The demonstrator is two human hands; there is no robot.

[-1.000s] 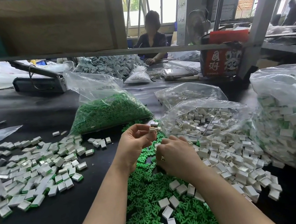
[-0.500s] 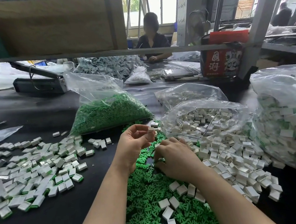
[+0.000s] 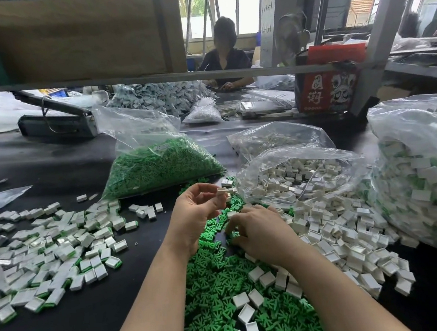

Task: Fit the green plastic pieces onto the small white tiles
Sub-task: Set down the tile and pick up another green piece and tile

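Note:
My left hand [image 3: 195, 215] is raised above the table and pinches a small white tile [image 3: 224, 190] between thumb and fingertips. Lower and to the right, my right hand [image 3: 261, 232] reaches palm down into the loose green plastic pieces [image 3: 217, 280], its fingertips curled at the pile; whether it holds a piece I cannot tell. Loose white tiles [image 3: 333, 234] spill to the right of that hand. A spread of tiles with green pieces fitted [image 3: 49, 251] lies on the left.
A clear bag of green pieces [image 3: 158, 165] lies behind my hands, an open bag of white tiles [image 3: 293, 174] at the right, a large full bag [image 3: 426, 177] at the far right. A heat sealer [image 3: 55, 122] stands back left. A person sits across the black table [image 3: 67, 326].
My right hand has dropped away from the tile and gone down to the green pile. My left hand stays raised with the white tile.

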